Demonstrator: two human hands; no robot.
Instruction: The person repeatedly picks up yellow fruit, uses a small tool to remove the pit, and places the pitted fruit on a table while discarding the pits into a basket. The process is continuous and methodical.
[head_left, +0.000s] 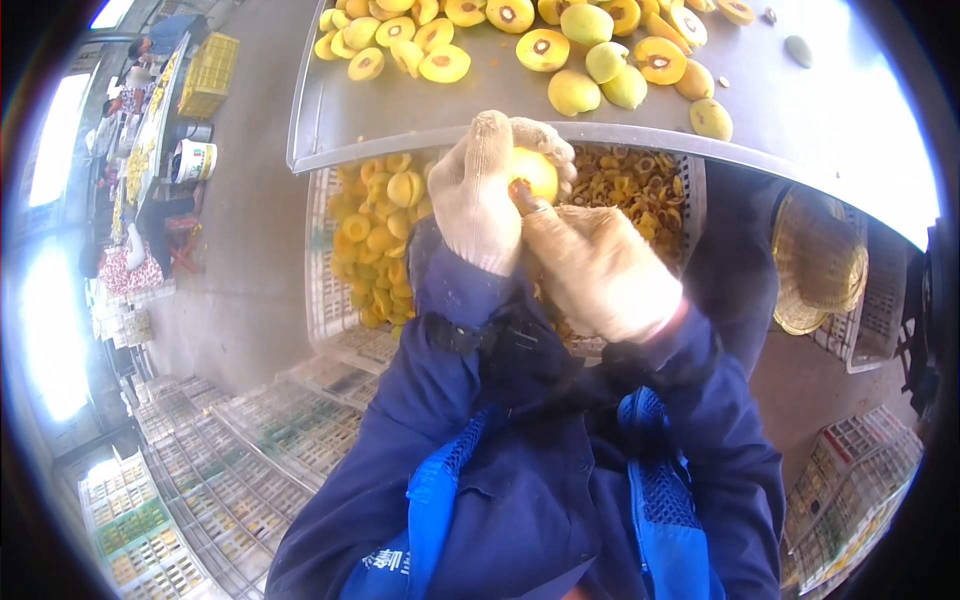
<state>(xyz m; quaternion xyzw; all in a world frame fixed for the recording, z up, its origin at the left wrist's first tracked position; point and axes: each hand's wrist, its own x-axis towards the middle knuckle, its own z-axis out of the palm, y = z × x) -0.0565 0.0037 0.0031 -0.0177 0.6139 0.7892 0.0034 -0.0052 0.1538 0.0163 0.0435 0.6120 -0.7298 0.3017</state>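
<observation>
Over crates, left hand holds fruit; right, perhaps a tool.

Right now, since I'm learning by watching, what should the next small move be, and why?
Perhaps press the dark tip at the right hand slightly harder against the yellow fruit: the tip meets the fruit, which the left hand holds.

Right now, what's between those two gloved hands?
In the head view, a yellow fruit sits between them, held by the left hand. A brownish tip projects toward it from the right hand; I can't tell what that tip is.
</observation>
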